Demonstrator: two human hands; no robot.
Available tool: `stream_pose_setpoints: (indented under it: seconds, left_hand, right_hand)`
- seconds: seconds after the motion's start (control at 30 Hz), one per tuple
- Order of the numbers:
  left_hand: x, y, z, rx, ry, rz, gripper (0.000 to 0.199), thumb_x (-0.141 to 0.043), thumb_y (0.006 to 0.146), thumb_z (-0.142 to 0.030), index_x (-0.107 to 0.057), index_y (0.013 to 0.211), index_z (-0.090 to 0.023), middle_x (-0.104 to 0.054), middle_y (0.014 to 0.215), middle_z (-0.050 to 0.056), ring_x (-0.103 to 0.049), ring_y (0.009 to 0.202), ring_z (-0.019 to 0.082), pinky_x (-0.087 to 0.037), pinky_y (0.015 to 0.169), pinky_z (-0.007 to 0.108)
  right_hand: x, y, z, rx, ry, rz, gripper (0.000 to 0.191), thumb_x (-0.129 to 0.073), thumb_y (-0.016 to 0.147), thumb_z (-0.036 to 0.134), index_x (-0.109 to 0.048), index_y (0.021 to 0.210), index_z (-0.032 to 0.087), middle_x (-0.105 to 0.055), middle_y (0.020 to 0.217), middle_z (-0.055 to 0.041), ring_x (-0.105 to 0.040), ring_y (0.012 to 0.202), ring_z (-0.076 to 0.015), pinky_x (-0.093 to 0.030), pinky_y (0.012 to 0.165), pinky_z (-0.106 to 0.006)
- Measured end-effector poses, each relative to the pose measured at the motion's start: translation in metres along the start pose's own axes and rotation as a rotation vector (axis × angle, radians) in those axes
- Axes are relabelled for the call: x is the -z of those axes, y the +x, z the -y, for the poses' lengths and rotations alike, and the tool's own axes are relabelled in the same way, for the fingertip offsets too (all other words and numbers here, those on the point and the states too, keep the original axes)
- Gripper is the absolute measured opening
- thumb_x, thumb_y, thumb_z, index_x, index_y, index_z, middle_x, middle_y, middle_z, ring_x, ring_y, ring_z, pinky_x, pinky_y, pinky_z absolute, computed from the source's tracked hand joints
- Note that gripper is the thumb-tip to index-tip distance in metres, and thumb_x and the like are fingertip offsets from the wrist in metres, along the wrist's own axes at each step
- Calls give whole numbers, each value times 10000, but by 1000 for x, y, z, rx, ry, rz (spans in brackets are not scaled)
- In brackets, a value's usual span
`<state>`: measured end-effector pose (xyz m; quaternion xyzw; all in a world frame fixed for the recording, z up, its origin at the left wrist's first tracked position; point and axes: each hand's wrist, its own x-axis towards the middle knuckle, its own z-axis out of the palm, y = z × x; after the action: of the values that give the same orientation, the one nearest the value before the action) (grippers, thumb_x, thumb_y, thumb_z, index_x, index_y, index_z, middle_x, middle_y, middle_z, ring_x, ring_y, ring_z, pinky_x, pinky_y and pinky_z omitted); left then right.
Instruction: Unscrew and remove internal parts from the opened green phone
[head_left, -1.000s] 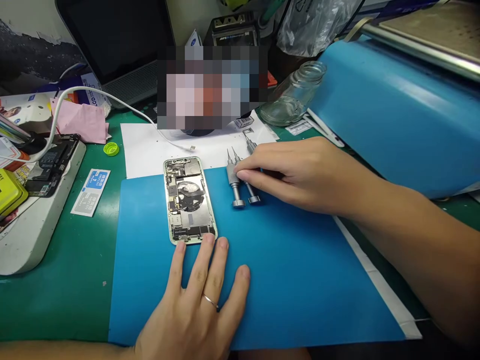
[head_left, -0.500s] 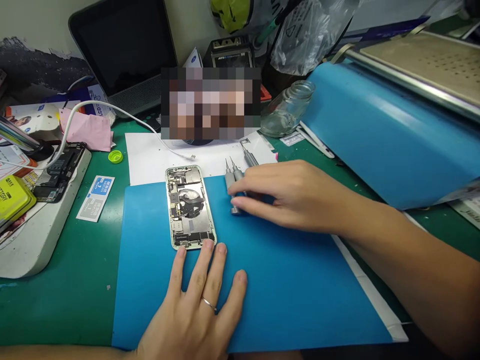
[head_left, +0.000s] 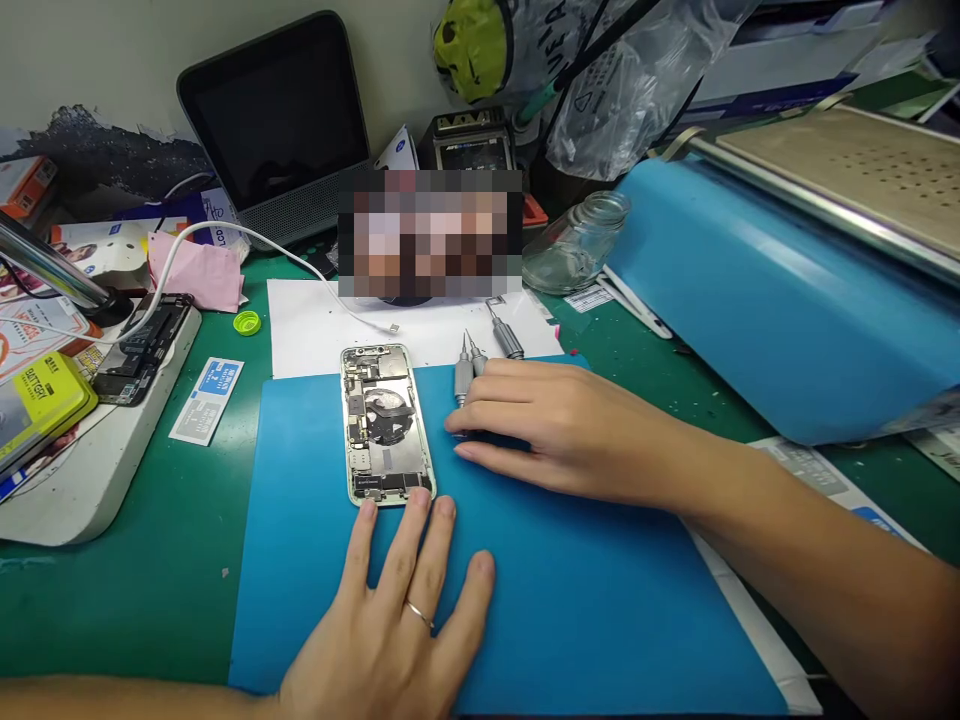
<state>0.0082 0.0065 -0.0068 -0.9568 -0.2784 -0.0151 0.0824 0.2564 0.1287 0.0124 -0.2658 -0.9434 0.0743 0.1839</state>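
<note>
An opened phone body (head_left: 386, 430) with its inner parts showing lies on the blue mat (head_left: 600, 610). My left hand (head_left: 397, 610) is spread, palm down, fingertips at the phone's bottom edge. It holds nothing. My right hand (head_left: 547, 430) rests on the mat to the right of the phone, its curled fingers over the lower ends of two grey screwdrivers (head_left: 464, 378) that lie side by side. Whether those fingers grip a handle is hidden. A third screwdriver (head_left: 507, 338) lies just beyond, its tip pointing away.
A white cable (head_left: 300, 262) ends on white paper (head_left: 307, 330) behind the phone. At the left are a second opened phone (head_left: 142, 350) and a yellow box (head_left: 52, 400). A glass jar (head_left: 577, 240) lies tilted behind; a blue roll (head_left: 780, 300) fills the right.
The view has shifted slightly, so the background sits lower. My right hand has moved down a little along the screwdrivers, over their lower ends. My left hand stays at the phone.
</note>
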Motion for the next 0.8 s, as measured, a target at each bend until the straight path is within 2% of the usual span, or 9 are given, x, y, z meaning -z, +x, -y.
stream_pose_setpoints:
  seconds: [0.1,0.27,0.5,0.7,0.8]
  left_hand:
    - [-1,-1,0,3,-11,18,721,-401,1018,-579,-380,1579,-126,-417,1596,259,-311,1500,473,-88,1176,671]
    - [-2,-3,0,6,-16,46,723,-373,1039,-557,-328,1602,-106,-367,1618,275,-247,1524,489,-80,1172,690]
    - [4,0,5,-21,-14,22,721,-328,1039,-651,-455,1539,-147,-488,1547,236,-376,1460,443,-62,1178,655]
    - [-3,-3,1,-8,31,-8,614,-436,1050,-528,-460,1545,-167,-491,1546,228,-375,1458,453,-71,1173,694]
    - [-4,-4,-1,-13,31,4,589,-429,1057,-488,-453,1551,-167,-486,1551,229,-355,1467,464,-65,1164,715]
  right_hand:
    - [-2,1,0,-8,10,-6,223,-539,1044,290,-721,1033,162,-704,895,-65,-576,813,-180,-459,743,-315]
    - [-10,5,0,-36,38,-66,222,-548,1039,294,-710,984,154,-658,805,-44,-550,760,-174,-430,698,-304]
    - [-12,5,3,-70,43,-50,179,-581,1022,290,-703,986,165,-661,841,-39,-558,795,-181,-423,722,-317]
    - [-13,4,3,-41,28,-50,184,-548,1033,250,-707,994,167,-652,842,-40,-549,799,-182,-411,718,-324]
    - [-15,5,2,-33,31,-61,195,-533,1042,255,-702,1003,165,-654,841,-44,-546,795,-181,-400,706,-323]
